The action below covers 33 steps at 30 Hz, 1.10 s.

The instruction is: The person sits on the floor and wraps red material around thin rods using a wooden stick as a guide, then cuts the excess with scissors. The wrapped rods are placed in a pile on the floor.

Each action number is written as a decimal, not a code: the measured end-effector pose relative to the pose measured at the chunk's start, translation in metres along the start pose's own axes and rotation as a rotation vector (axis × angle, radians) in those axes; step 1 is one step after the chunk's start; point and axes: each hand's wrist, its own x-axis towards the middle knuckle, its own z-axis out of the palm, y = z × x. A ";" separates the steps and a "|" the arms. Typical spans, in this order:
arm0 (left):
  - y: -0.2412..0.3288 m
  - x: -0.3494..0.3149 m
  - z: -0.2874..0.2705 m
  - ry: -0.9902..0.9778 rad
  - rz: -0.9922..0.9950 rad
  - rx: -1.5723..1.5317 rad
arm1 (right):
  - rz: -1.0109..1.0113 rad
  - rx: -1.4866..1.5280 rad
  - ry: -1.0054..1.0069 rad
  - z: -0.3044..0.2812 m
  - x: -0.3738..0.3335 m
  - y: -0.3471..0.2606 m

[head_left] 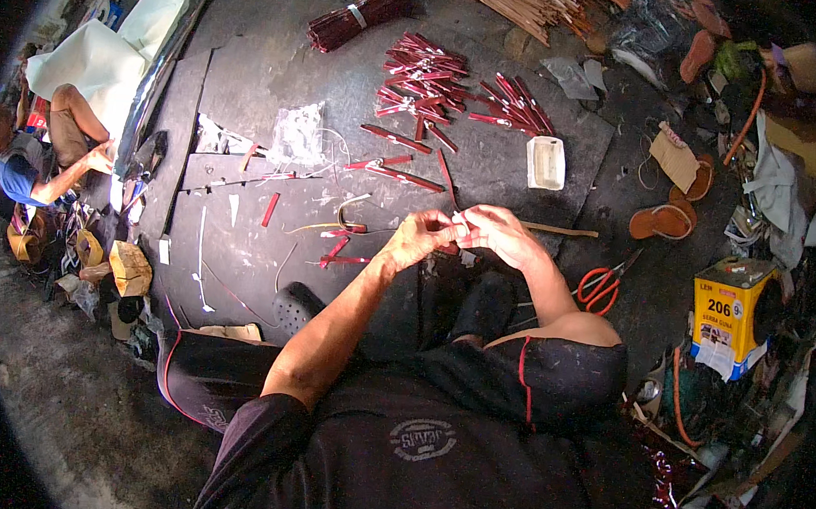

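Above my lap, my left hand and my right hand meet fingertip to fingertip. Both pinch a dark red strip that sticks out beyond the fingers. A small white bit shows where the fingertips come together, too small to make out. Just past my hands lie loose red strips, some with white bits on them. Farther off is a heap of red strips with white ends, with a smaller fan of red strips to its right. Close by my left wrist, more short red pieces lie on the dark board.
Red-handled scissors lie right of my right forearm. A white tray, a tied dark bundle and orange sandals lie beyond. A yellow tin stands at right. Another person sits at far left by white sheeting.
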 end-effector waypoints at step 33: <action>-0.018 0.071 -0.072 0.866 -0.290 0.252 | -0.410 -0.253 0.283 -0.021 -0.025 -0.027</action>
